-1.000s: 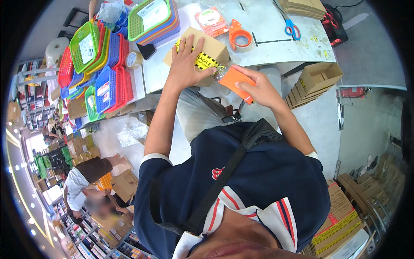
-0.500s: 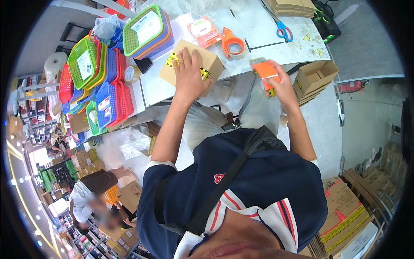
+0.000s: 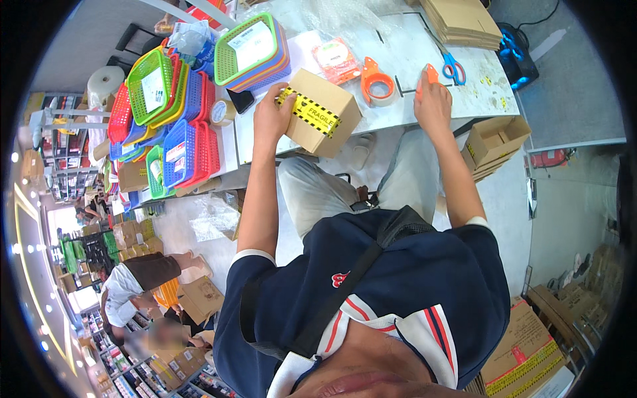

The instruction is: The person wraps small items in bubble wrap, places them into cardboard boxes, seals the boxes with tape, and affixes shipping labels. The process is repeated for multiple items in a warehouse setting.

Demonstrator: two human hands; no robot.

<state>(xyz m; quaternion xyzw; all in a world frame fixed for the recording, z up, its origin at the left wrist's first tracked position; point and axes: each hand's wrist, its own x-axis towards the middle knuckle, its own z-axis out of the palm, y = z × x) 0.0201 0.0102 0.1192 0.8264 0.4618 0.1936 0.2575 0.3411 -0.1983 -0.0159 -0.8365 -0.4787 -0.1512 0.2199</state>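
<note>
A closed cardboard box sits at the table's front edge, with a strip of yellow and black warning tape across its face. My left hand grips the box by its left edge, thumb over the taped face. Off to the right, my right hand is closed around an orange tape dispenser at the tabletop; the hand hides most of it. Between the box and that hand lies a second orange tape dispenser with a roll of tape in it.
Blue-handled scissors lie beyond my right hand. Stacked colourful plastic baskets and a dark phone are left of the box. Flattened cardboard lies at the far right, and open boxes stand beside the table.
My right hand has carried the orange dispenser from over the table's front edge forward to the tabletop. My left hand has slid from across the box to its left edge, uncovering the warning tape.
</note>
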